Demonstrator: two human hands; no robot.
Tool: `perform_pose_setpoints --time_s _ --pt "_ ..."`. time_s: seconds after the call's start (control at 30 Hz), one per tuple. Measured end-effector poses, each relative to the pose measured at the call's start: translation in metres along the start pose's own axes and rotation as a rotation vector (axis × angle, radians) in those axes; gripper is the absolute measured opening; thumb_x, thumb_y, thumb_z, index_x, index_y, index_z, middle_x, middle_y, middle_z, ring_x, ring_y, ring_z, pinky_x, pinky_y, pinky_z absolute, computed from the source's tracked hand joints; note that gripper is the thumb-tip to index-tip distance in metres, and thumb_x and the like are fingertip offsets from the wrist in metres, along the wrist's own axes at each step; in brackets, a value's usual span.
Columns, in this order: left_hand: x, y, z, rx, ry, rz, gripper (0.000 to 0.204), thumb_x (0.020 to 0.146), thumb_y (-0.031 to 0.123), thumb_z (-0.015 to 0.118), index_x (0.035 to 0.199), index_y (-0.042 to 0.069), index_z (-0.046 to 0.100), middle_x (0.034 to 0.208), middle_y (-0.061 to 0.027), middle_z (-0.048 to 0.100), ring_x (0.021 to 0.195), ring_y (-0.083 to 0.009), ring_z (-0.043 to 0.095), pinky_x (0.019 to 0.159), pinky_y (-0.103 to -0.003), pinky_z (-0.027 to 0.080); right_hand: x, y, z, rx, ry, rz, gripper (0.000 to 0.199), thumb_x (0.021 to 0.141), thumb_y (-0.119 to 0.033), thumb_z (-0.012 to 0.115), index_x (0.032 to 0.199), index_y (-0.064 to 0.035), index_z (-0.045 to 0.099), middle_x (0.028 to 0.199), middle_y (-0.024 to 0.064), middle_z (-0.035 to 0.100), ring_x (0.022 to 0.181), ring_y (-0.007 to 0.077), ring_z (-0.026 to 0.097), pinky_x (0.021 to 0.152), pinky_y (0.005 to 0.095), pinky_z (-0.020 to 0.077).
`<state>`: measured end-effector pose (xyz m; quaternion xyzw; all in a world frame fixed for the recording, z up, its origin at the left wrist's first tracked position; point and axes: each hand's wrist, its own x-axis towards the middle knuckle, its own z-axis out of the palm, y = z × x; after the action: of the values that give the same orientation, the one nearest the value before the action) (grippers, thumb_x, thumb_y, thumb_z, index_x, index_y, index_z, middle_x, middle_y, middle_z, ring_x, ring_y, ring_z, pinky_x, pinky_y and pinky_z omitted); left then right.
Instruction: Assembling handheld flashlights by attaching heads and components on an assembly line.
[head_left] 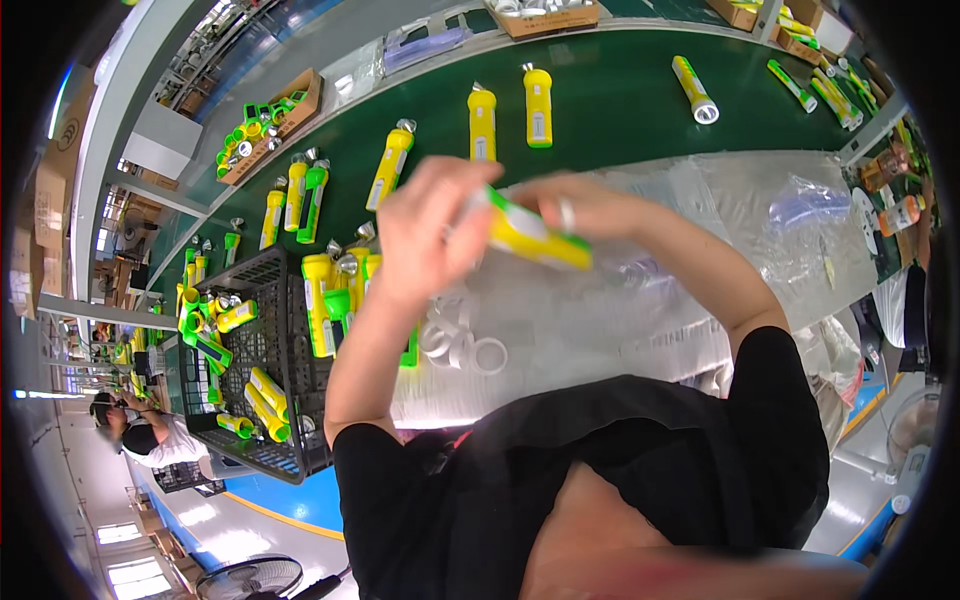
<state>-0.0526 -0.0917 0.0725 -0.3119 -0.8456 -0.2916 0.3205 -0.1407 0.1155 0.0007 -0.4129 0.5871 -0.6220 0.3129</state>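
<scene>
The left hand (430, 228) pinches the yellow-green flashlight (540, 246); whether the right hand (590, 208) grips, I can't tell. It looks light, stiff, best held round its middle.

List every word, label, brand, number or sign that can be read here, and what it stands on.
No wording is copied here; marks by place:
Flashlight at the left hand: blurred, unreadable.
Yellow flashlight, top centre: pale label, too small to read.
Cardboard box, top edge: side printing, too small to read.
Brown carton, far left: dark round mark.
</scene>
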Motion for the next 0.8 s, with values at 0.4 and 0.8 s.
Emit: perform_pose_setpoints --time_s 0.4,0.8 --pt "-0.025 -0.211 0.097 0.509 -0.295 -0.404 0.033 0.085 0.029 0.07 0.106 0.008 0.057 0.104 -0.014 0.06 0.09 -0.0362 0.064 0.074 -0.045 0.053 0.154 0.081 -0.166 -0.861 0.729 0.767 0.079 0.069 -0.041 0.077 0.127 0.0028 0.046 0.122 0.0205 0.058 0.113 0.0295 0.061 0.091 0.0391 0.0523" --pt "0.0 -0.051 0.099 -0.711 -0.027 -0.817 0.073 0.096 0.056 0.049 0.143 0.001 0.038 0.126 -0.0184 0.055 0.102 -0.0239 0.061 0.08 -0.031 0.054 -0.014 -0.021 -0.011 -0.605 0.589 0.117 0.064 0.084 -0.038 0.073 0.124 0.0039 0.045 0.103 0.0156 0.062 0.094 0.0238 0.061 0.083 0.0332 0.0487"
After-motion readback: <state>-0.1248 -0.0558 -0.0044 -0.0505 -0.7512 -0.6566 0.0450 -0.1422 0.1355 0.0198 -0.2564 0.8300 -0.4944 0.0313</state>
